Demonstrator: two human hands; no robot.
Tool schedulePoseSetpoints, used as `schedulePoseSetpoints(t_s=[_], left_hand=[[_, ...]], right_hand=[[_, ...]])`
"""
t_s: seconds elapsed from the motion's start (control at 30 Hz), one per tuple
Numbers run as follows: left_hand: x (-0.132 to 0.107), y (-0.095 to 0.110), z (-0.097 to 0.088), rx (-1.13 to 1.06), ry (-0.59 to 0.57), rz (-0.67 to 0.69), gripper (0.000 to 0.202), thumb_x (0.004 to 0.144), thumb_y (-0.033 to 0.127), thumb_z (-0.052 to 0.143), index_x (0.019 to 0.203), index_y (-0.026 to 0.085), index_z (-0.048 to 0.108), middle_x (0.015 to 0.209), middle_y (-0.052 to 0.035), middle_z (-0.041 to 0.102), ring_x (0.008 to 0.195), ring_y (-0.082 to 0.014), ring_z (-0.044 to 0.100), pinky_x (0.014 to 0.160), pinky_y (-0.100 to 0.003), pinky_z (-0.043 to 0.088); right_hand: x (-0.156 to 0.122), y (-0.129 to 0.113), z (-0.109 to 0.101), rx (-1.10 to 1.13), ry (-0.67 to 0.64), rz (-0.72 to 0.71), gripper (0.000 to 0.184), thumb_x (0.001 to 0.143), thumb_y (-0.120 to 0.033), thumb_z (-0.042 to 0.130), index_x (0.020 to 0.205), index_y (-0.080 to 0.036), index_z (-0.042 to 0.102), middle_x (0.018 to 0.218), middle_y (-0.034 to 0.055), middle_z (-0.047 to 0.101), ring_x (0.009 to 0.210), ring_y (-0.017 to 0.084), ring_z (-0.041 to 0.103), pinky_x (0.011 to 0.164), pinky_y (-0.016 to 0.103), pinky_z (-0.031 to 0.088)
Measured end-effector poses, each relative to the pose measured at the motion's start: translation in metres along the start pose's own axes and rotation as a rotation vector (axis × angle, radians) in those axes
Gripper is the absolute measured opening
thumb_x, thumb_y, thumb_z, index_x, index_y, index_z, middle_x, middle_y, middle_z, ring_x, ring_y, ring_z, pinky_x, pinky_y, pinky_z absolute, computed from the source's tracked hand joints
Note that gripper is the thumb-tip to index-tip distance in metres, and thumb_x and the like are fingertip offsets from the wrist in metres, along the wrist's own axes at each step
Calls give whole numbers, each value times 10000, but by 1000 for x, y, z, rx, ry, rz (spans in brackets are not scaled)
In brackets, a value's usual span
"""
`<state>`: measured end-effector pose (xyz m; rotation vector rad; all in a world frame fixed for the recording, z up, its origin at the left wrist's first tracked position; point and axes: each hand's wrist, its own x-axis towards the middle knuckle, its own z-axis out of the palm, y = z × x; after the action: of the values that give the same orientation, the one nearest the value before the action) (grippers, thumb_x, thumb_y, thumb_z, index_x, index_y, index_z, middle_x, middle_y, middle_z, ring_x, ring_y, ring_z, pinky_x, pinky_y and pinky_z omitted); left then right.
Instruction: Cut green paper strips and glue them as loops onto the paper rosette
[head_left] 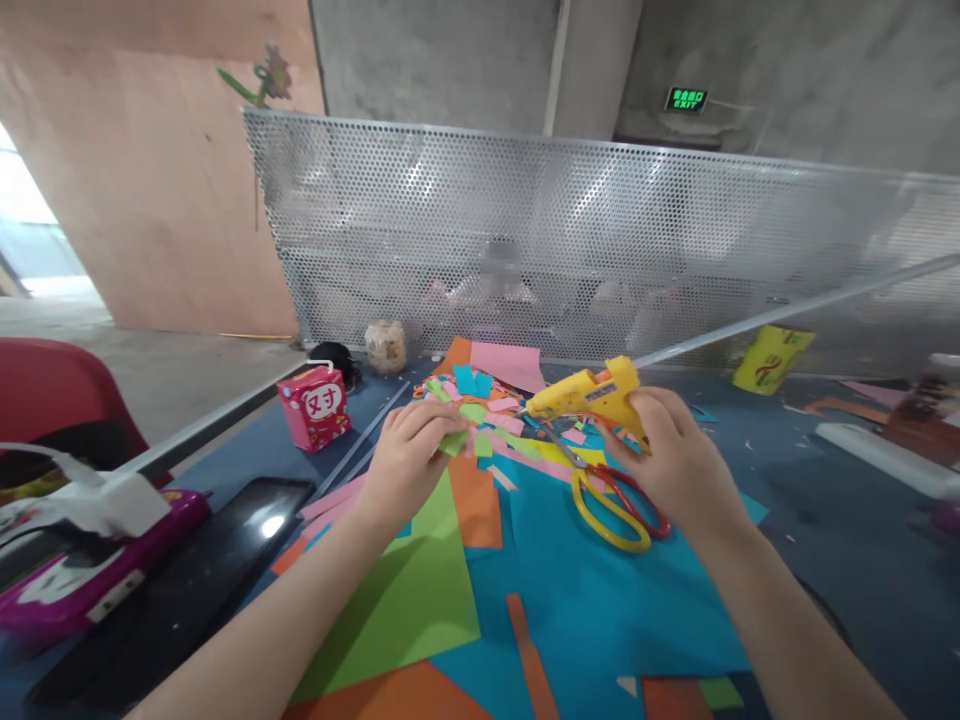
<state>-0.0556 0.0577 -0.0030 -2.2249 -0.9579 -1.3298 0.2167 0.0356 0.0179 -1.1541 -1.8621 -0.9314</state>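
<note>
My right hand (671,455) is wrapped round the handle of a yellow hot glue gun (577,393), its nozzle pointing left. A clear glue stick (795,308) runs out of its back, up to the right. My left hand (412,450) pinches the left side of a colourful paper craft (474,412) made of green, pink and blue pieces. The nozzle tip is close to the craft's right side; I cannot tell whether they touch. Scissors (611,515) with yellow and red handles lie below the glue gun. Under them is blue paper (585,590).
Green paper (405,600), orange strips (531,650) and scraps cover the table's middle. On the left are a pink drink carton (315,408), a dark phone or tablet (180,570) and a purple power strip (97,580). A perforated metal screen (450,220) stands behind; a yellow packet (772,360) leans there.
</note>
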Motion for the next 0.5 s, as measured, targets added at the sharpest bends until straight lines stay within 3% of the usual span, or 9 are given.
schedulePoseSetpoints(t_s=[0.2, 0.27, 0.37, 0.5], left_hand=[[3, 2, -1, -124, 57, -104, 85, 749, 124, 545, 782, 189, 588, 793, -40, 635, 826, -166, 580, 753, -324, 492], [2, 3, -1, -133, 50, -141, 94, 745, 123, 540, 790, 185, 594, 809, -45, 634, 838, -167, 581, 760, -319, 491], [1, 3, 0, -156, 64, -237, 140, 712, 80, 535, 787, 180, 598, 830, -41, 624, 824, -158, 588, 762, -303, 488], [0, 4, 2, -202, 62, -295, 171, 682, 66, 531, 778, 187, 604, 823, -29, 627, 819, -157, 592, 752, -299, 489]], right_hand=[[0, 17, 8, 47, -15, 389, 401, 725, -428, 536, 998, -143, 466, 900, 129, 567, 811, 252, 565, 632, 353, 479], [-4, 34, 13, 17, -87, 557, 419, 712, -468, 521, 952, -125, 508, 869, 141, 575, 781, 258, 569, 639, 367, 472], [-19, 67, 23, -91, -315, 783, 453, 736, -509, 418, 860, -103, 576, 744, 161, 594, 682, 280, 582, 563, 380, 454], [-43, 100, 33, -120, -361, 809, 376, 682, -467, 469, 600, -125, 601, 506, 152, 548, 532, 313, 552, 457, 417, 408]])
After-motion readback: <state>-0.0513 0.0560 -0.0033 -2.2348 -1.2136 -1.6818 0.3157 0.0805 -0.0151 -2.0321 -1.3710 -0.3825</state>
